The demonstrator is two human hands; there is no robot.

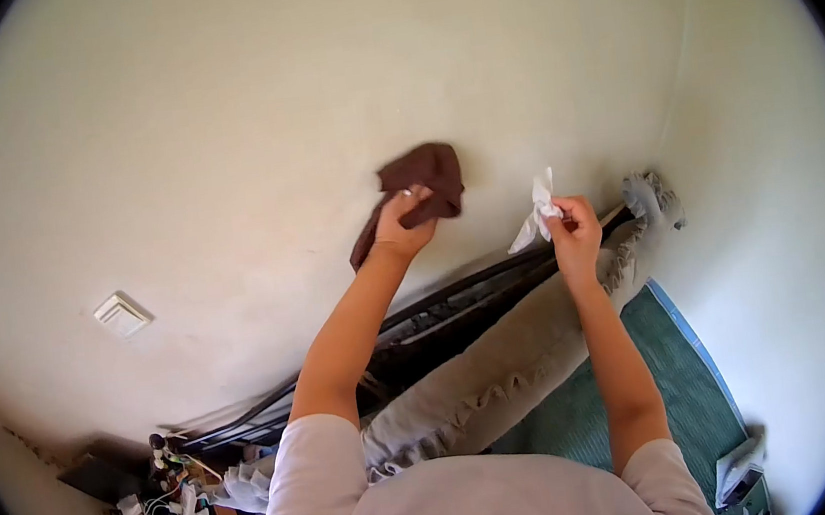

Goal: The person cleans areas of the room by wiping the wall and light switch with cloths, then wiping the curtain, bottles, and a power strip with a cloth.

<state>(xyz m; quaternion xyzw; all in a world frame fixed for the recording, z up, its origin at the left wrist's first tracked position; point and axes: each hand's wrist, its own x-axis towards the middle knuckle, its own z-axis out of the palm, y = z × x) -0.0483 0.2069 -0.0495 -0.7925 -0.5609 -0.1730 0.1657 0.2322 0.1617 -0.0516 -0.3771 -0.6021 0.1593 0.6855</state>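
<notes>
The left hand (406, 226) has its fingers closed on a brown cloth (431, 165) slanting up-right before the wall (248, 124), left of the right hand (578, 230) pinching a white tissue (540, 212).

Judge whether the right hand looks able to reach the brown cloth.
Likely yes: only bare wall shows between the right hand and the brown cloth, though white tissue occupies its grip and the left hand holds the cloth.

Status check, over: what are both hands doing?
Left fingers: gripping brown cloth. Right fingers: pinching white tissue. Wall around brown cloth: no obstacle visible.
</notes>
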